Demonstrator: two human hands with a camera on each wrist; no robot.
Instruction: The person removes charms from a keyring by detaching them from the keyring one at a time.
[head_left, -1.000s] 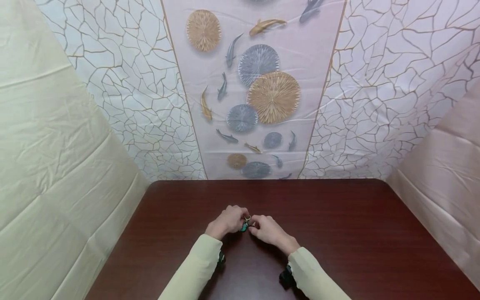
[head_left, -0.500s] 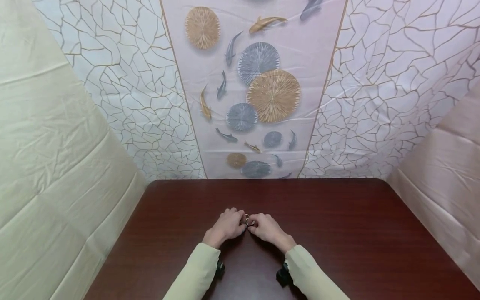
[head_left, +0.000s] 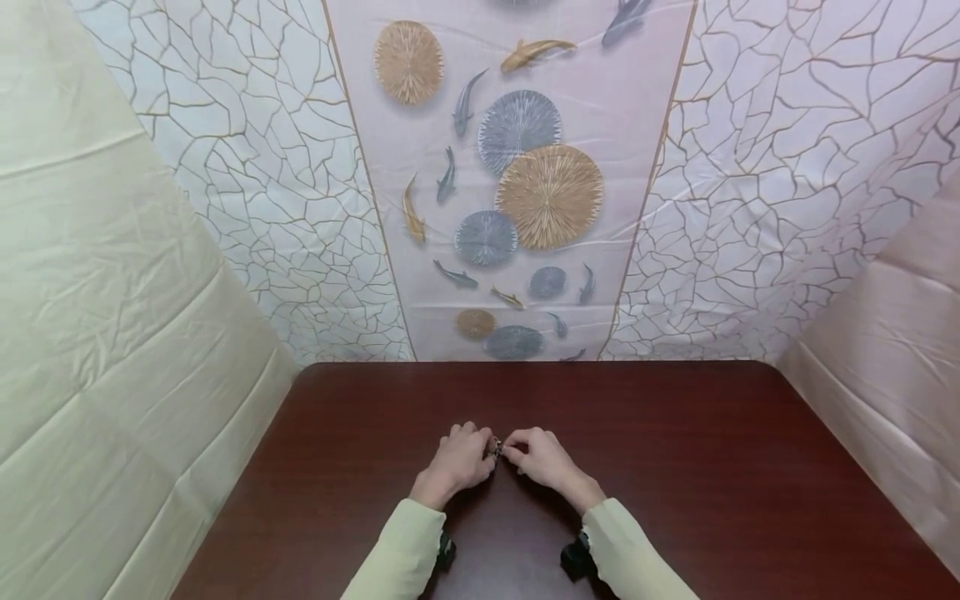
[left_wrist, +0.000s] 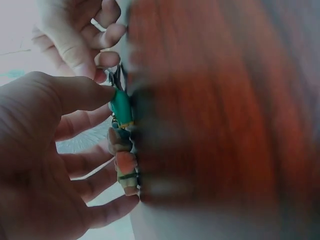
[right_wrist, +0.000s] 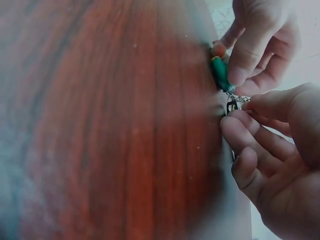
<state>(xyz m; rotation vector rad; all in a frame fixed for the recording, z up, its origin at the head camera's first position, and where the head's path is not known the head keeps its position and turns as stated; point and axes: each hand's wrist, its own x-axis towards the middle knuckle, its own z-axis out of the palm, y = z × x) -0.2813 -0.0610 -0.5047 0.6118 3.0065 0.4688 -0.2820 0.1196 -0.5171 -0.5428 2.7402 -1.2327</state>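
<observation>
Over the middle of the table, a small keychain stretches between both hands. Its charm has a glossy green piece (left_wrist: 121, 107) and an orange and tan figure (left_wrist: 126, 162), close to the tabletop in the left wrist view. My left hand (head_left: 459, 460) pinches the green piece near its metal end, with the other fingers spread behind the figure. With thumb and fingertips, my right hand (head_left: 546, 458) pinches the metal fitting, whose links and dark clasp (right_wrist: 232, 106) show in the right wrist view. Fingers partly hide the metal parts; in the head view the charm is covered by my left hand.
The dark red-brown table (head_left: 675, 450) has a rounded far edge. Behind it hangs a patterned cloth (head_left: 547, 196) with fish and round motifs. Plain pale cloth (head_left: 135, 333) closes off the left side, and similar cloth (head_left: 885, 358) the right.
The green piece, visible between the hands a second ago, is now hidden by my left hand in the head view. The metal ring that stood up between the fingertips now sits lower.
</observation>
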